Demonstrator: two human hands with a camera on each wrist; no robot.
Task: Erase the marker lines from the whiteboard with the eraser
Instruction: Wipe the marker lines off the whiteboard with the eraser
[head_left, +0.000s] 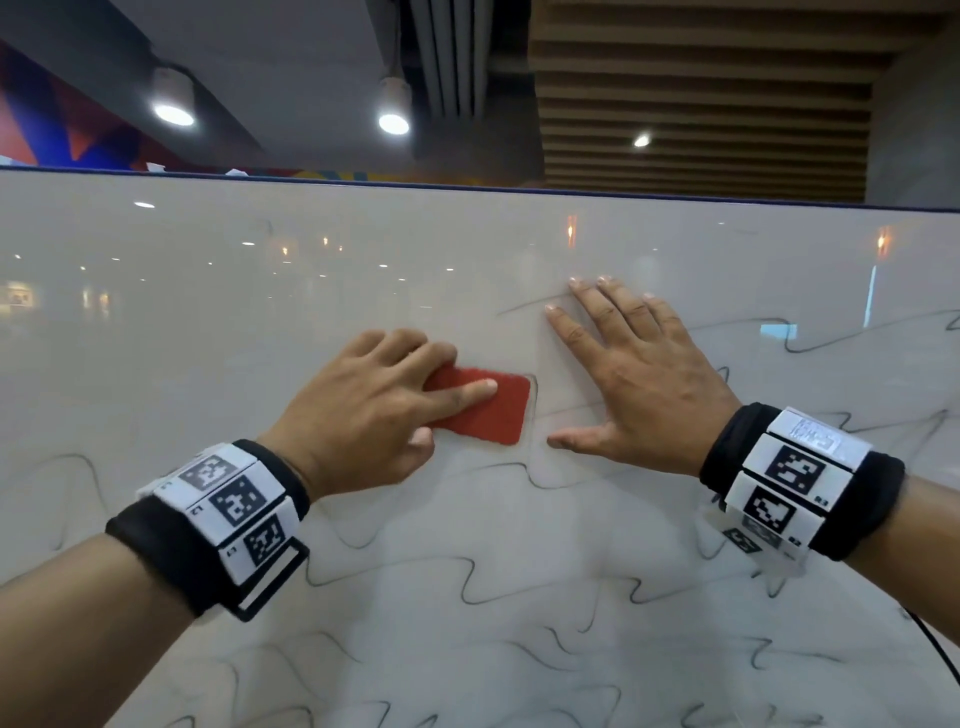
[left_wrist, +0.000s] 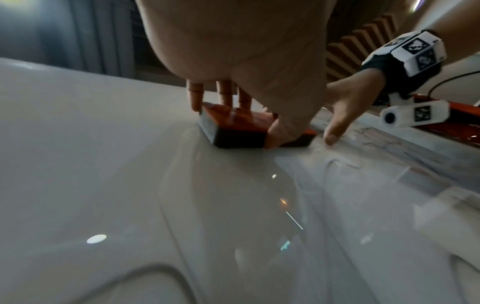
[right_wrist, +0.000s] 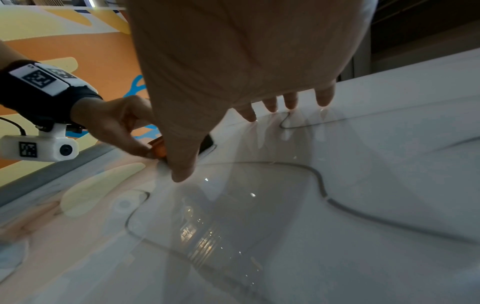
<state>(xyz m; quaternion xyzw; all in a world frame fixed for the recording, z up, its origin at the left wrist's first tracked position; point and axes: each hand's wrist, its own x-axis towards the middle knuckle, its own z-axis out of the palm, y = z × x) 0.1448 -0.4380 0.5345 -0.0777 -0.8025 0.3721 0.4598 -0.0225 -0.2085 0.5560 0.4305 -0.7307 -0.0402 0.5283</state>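
Note:
A glossy whiteboard (head_left: 208, 338) fills the head view. My left hand (head_left: 436, 400) grips a red eraser (head_left: 493, 415) and holds it flat against the board near the middle, index finger lying across its back. In the left wrist view the eraser (left_wrist: 233, 127) shows a dark felt side, with the thumb at its near edge. Just right of the eraser, my right hand (head_left: 623, 379) lies flat on the board with its fingers spread, holding nothing. Wavy black marker lines (head_left: 467, 577) cover the board below and to the right of the hands; one line (right_wrist: 319, 185) runs under the right palm.
The board's dark top edge (head_left: 467, 184) runs above the hands, with ceiling lights and a slatted ceiling beyond. A black cable (head_left: 935, 639) hangs at the lower right. The upper left of the board shows only reflections.

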